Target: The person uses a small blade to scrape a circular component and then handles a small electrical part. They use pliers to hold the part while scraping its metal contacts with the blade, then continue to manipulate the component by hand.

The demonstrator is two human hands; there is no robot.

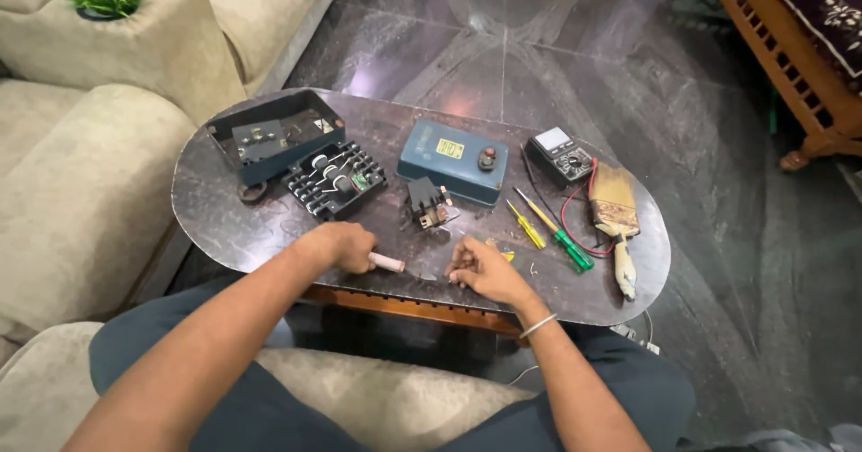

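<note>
Both hands rest on the near edge of the oval table [233, 228]. The left hand [341, 244] is closed around a tool handle [388, 262], whose tip points toward the right hand [480, 268], just beside its fingertips. Directly beyond the gap between the hands sits a small relay block [427, 202]. Beyond the left hand lies a finned heat sink [335, 180], and behind that an open casing [274, 136]. Beyond the right hand lies a closed box [453, 159]. To the right of the right hand lie two screwdrivers [549, 226], then a paintbrush [616, 219]. A multimeter [559, 156] lies behind the screwdrivers.
</note>
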